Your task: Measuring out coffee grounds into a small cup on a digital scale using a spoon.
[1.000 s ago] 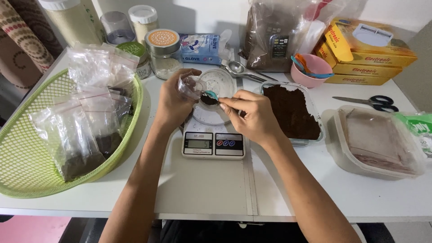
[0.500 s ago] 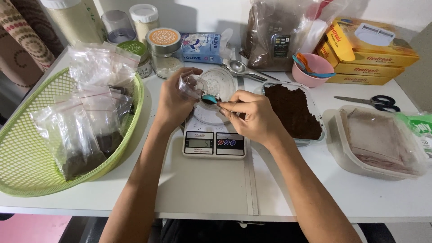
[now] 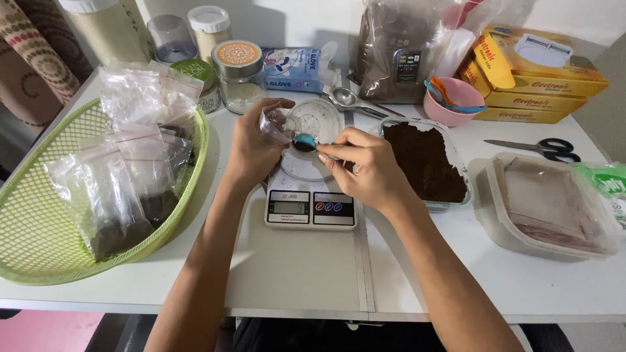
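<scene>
My left hand (image 3: 253, 145) holds a small clear plastic bag (image 3: 274, 124) open above a white kitchen scale (image 3: 311, 195). My right hand (image 3: 362, 164) grips a small blue spoon (image 3: 304, 141) loaded with dark brown powder, its bowl at the bag's mouth. A clear rectangular container (image 3: 456, 199) of the same dark powder sits just right of my right hand. The scale's round platform (image 3: 323, 117) shows behind the bag.
A green mesh basket (image 3: 36, 221) on the left holds several filled clear bags. Jars, a glove box, a metal scoop, a pink bowl, yellow boxes and a big bag of powder line the back. Scissors (image 3: 538, 146) and a lidded clear tub (image 3: 554, 205) lie right.
The spoon tip has stayed at the bag's mouth; both hands shifted only slightly.
</scene>
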